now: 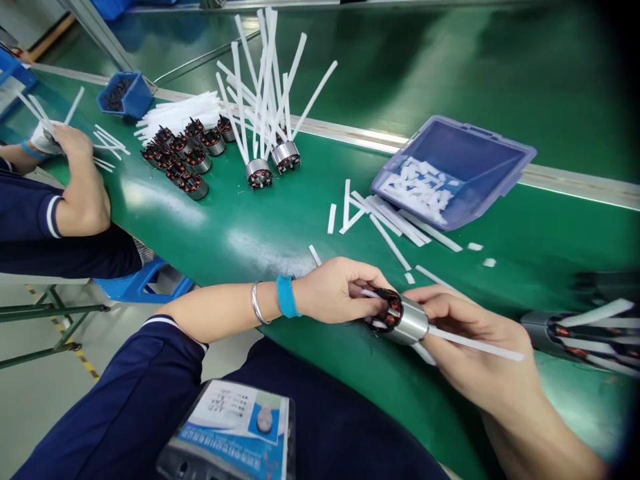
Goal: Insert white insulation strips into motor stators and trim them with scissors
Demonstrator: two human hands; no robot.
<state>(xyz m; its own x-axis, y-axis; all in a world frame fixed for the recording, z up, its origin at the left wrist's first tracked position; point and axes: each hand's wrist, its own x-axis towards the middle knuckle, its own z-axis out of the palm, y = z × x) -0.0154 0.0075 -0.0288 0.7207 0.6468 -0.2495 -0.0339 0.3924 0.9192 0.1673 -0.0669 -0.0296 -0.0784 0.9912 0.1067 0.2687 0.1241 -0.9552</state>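
A small motor stator [404,319] with a silver ring and copper windings sits between both my hands, low over the green bench [280,227]. My right hand [475,343] wraps round its silver body, with white paper strips [480,345] sticking out past my fingers. My left hand [340,291] pinches at the stator's wound end, its fingers closed on a white strip there. A blue band and a silver bangle sit on my left wrist.
Two stators bristling with long white strips [273,100] stand upright further back. Several bare stators [183,160] lie left of them beside a pile of strips. A blue tray [453,170] holds cut pieces. Another stator with strips [575,330] lies at right. A co-worker's arm [80,190] rests at left.
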